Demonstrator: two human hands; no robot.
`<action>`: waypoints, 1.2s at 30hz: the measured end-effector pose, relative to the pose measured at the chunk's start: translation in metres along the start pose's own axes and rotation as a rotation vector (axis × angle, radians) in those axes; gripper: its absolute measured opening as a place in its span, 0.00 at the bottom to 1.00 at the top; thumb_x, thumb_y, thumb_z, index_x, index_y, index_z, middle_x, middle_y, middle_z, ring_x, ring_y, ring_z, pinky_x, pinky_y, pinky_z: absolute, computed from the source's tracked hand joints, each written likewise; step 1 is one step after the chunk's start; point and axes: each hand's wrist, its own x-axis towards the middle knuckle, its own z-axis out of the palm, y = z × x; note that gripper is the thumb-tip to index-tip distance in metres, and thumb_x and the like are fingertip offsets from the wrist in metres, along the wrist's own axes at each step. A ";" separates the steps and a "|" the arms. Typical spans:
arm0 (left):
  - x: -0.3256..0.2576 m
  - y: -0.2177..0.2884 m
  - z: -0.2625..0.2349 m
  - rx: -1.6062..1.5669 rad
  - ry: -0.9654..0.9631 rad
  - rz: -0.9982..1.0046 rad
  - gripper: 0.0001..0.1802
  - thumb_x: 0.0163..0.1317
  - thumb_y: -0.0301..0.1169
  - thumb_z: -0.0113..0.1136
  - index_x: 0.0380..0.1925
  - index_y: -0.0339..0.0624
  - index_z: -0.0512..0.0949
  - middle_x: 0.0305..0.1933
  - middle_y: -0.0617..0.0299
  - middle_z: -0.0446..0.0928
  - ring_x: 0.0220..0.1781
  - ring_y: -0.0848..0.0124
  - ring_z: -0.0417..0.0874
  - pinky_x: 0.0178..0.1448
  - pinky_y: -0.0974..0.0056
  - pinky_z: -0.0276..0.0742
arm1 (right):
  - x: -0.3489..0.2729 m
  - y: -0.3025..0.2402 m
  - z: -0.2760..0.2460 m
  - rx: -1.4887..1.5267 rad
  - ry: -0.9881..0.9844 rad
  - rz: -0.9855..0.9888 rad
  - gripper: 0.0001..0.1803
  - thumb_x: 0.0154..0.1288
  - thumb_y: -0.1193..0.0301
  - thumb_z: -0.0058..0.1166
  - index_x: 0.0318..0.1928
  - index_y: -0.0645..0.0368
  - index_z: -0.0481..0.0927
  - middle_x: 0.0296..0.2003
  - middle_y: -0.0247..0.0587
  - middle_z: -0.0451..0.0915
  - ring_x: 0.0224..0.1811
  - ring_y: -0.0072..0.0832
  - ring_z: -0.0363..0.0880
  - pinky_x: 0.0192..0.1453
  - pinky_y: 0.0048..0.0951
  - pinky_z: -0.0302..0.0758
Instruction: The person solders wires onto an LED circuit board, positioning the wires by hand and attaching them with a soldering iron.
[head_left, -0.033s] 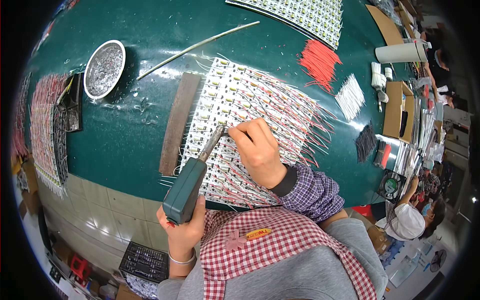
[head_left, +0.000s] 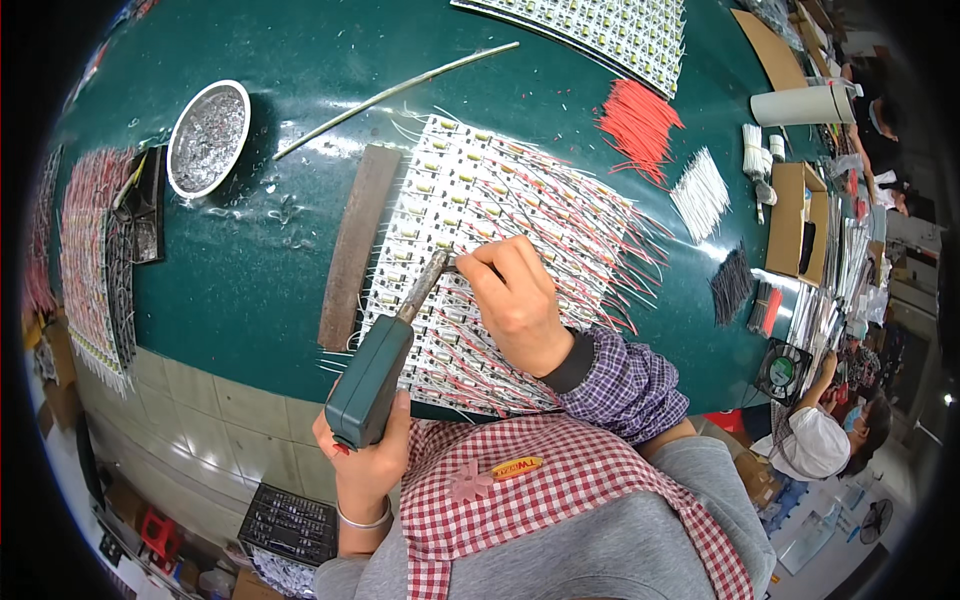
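Below, left hand [head_left: 365, 455] clenched round a blocky teal soldering gun [head_left: 372, 375], right hand [head_left: 515, 300] pinching a thin wire [head_left: 462, 266] over ribbed LED strips [head_left: 480, 190].

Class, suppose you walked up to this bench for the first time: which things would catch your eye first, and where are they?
The white panel of LED strips with red wires fanning out fills the middle of the green table. Over it, the left hand grips a dark green soldering gun whose tip meets the right hand pinching something small. A loose bundle of red wires lies at upper right, a round metal dish at upper left.
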 end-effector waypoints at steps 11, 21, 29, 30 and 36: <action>0.000 0.008 -0.004 0.032 -0.008 -0.013 0.12 0.52 0.21 0.71 0.37 0.30 0.82 0.33 0.56 0.83 0.28 0.70 0.83 0.33 0.66 0.77 | 0.001 -0.002 0.000 -0.017 -0.007 0.008 0.18 0.45 0.88 0.58 0.41 0.66 0.81 0.33 0.43 0.76 0.36 0.37 0.75 0.37 0.34 0.75; -0.012 0.004 -0.004 0.000 0.112 -0.026 0.15 0.53 0.22 0.72 0.40 0.28 0.83 0.36 0.54 0.86 0.32 0.71 0.85 0.35 0.67 0.79 | -0.001 -0.002 0.001 -0.027 -0.014 0.000 0.18 0.46 0.88 0.58 0.41 0.67 0.82 0.33 0.43 0.75 0.36 0.38 0.75 0.37 0.35 0.75; -0.020 0.001 -0.010 0.025 0.110 -0.029 0.14 0.52 0.22 0.73 0.39 0.29 0.83 0.36 0.55 0.86 0.30 0.69 0.85 0.35 0.67 0.78 | -0.008 -0.011 -0.004 0.003 0.024 -0.056 0.17 0.48 0.89 0.61 0.41 0.67 0.82 0.32 0.41 0.76 0.33 0.37 0.74 0.35 0.34 0.73; -0.021 0.000 -0.010 0.035 0.100 -0.028 0.14 0.52 0.23 0.73 0.39 0.30 0.83 0.35 0.55 0.86 0.30 0.69 0.85 0.34 0.67 0.78 | -0.010 -0.011 -0.002 0.003 0.018 -0.041 0.16 0.49 0.89 0.61 0.41 0.67 0.82 0.32 0.41 0.76 0.34 0.37 0.74 0.35 0.34 0.73; -0.023 -0.006 -0.013 0.201 0.065 0.111 0.12 0.51 0.23 0.75 0.36 0.33 0.84 0.32 0.57 0.84 0.26 0.69 0.82 0.31 0.66 0.75 | -0.016 -0.010 -0.001 0.005 -0.067 -0.035 0.22 0.44 0.87 0.56 0.45 0.69 0.78 0.37 0.45 0.74 0.40 0.40 0.73 0.41 0.34 0.76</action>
